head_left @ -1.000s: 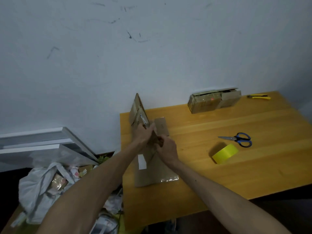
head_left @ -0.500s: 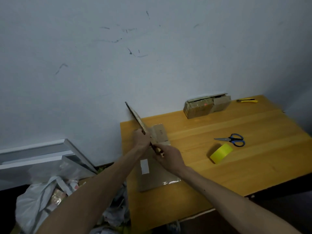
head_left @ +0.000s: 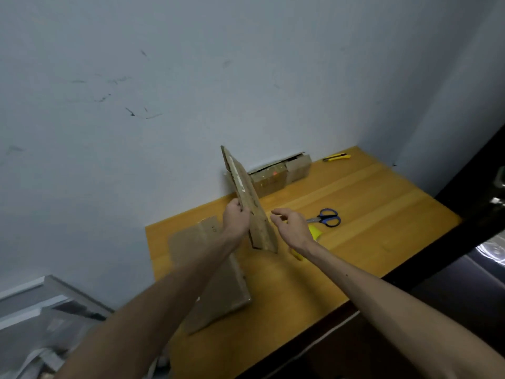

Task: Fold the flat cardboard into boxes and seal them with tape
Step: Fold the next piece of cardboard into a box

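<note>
At centre frame we see a flattened piece of worn brown cardboard, held edge-on and tilted above the smooth yellow wooden table. Our left hand grips its lower part. Our right hand hovers just beside it, fingers relaxed, holding nothing. A second flat sheet lies lower left.

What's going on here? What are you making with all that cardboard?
A person is making boxes at a wooden table. The left hand grips one flat cardboard piece, lifted off the table and tilted, not yet folded. The right hand is open beside it and holds nothing. More flat cardboard lies on the table below. A box sits by the wall, with yellow tape, scissors and a cutter nearby.
</note>
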